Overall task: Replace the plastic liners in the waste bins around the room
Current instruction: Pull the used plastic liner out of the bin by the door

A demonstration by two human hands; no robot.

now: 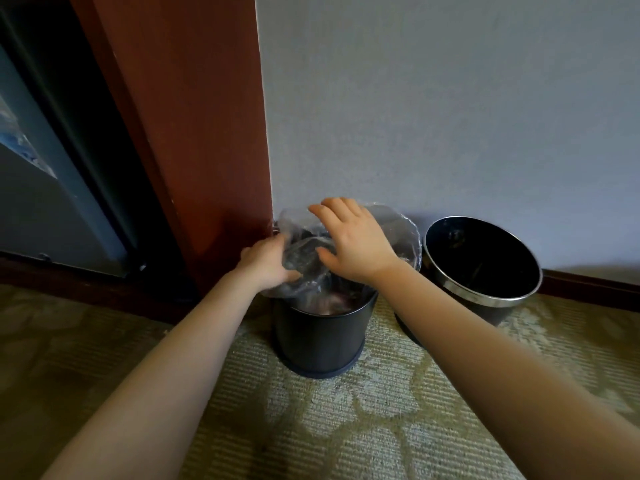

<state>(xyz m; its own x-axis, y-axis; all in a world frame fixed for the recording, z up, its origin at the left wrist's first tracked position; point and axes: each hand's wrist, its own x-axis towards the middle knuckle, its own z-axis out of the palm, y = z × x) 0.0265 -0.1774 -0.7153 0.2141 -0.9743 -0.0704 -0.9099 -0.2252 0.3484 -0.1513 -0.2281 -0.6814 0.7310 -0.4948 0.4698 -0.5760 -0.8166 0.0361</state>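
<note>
Clear plastic liner (403,233) sits bunched over the mouth of the left black bin (322,330), rising above its rim. Left grip (265,263) is at the liner's left edge, fingers curled into the plastic and clamped on it. Right grip (353,244) is over the liner's middle, fingers apart and straight; contact cannot be confirmed.

Count: two bins, one liner. The second bin (485,296), metal-rimmed and unlined, stands tilted just to the right.

Both stand on patterned carpet (346,410) against a pale wall (450,116), beside a red-brown wood panel (194,133).
</note>
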